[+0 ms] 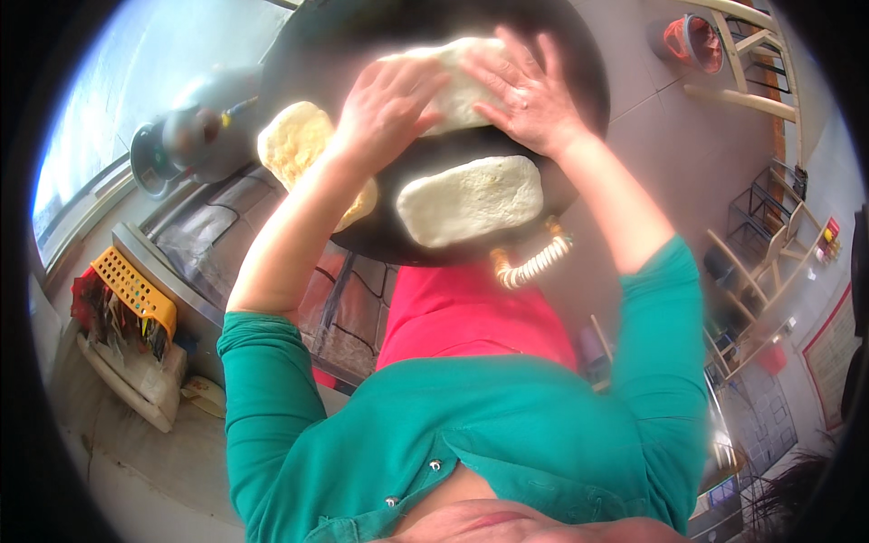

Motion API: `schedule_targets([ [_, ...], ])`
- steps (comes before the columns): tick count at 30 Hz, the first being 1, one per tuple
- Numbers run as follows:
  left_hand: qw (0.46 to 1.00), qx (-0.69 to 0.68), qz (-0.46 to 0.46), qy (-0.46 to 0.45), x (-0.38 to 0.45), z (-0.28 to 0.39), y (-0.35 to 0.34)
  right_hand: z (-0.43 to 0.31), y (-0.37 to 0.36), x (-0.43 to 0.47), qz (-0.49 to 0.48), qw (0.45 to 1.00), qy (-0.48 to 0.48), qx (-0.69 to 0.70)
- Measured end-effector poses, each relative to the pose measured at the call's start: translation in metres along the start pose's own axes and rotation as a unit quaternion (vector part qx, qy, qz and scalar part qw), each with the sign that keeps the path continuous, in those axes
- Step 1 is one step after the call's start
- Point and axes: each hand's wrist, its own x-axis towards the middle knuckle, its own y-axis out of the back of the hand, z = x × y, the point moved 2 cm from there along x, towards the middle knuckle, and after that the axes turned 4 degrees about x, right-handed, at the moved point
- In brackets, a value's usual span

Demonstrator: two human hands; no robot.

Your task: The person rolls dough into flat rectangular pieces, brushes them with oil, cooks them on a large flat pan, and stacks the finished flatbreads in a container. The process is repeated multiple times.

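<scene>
A large black round pan (366, 237) is in front of me, with a braided-wrapped loop handle (536, 263) on its near side. On its far part lies a pale slab of dough (456, 102). My left hand (390, 105) rests palm down over the slab's left end, and my right hand (526, 95) spreads its fingers over the right end. Closer to me is a second pale oblong slab (472, 200), untouched. A yellowish piece of dough (295, 139) sits at the pan's left side, partly hidden behind my left forearm.
To the left are a metal bowl (153, 159) by the window, an orange perforated basket (139, 285) of utensils, and a tiled surface (251, 203). A lined bin (699, 44) and wooden chairs (740, 95) stand on the floor at right.
</scene>
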Motion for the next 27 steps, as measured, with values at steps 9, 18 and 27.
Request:
schedule_targets([
  [9, 1.000, 0.018, -0.008, -0.010, -0.003, -0.008, -0.011, 0.021, -0.005, -0.014, -0.038, 0.995, -0.032, -0.089],
  [18, 1.000, -0.014, 0.005, -0.003, -0.020, -0.022, 0.014, 0.038, -0.002, -0.015, 0.096, 0.989, 0.039, 0.103],
  [27, 0.999, -0.021, -0.028, -0.040, -0.037, -0.040, 0.020, 0.047, -0.005, -0.029, 0.059, 0.998, 0.014, 0.027],
])
